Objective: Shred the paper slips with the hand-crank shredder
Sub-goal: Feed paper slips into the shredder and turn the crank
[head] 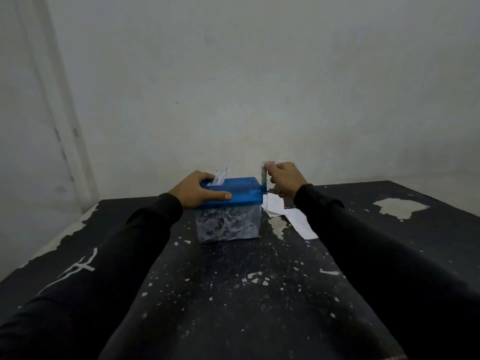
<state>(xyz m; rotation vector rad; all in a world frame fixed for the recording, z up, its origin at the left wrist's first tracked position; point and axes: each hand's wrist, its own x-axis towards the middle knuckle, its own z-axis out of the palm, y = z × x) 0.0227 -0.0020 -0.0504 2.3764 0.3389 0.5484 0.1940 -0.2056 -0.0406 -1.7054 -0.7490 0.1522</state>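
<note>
A small shredder [241,193] with a blue lid and a clear bin full of white shreds [228,226] stands mid-table. A white paper slip [220,175] sticks up out of the slot at the lid's left end. My left hand [197,189] grips the lid's left side, thumb along the front edge. My right hand [284,178] holds the knob of the crank [262,181] at the shredder's right side; the crank arm points up and is blurred. More white paper slips [293,214] lie on the table right of the shredder, partly hidden by my right arm.
The table [233,294] is black with chipped, peeling paint and white flecks. A large bare patch [400,207] shows at the right. A pale wall rises close behind the table, and the left edge of the table borders a wall corner.
</note>
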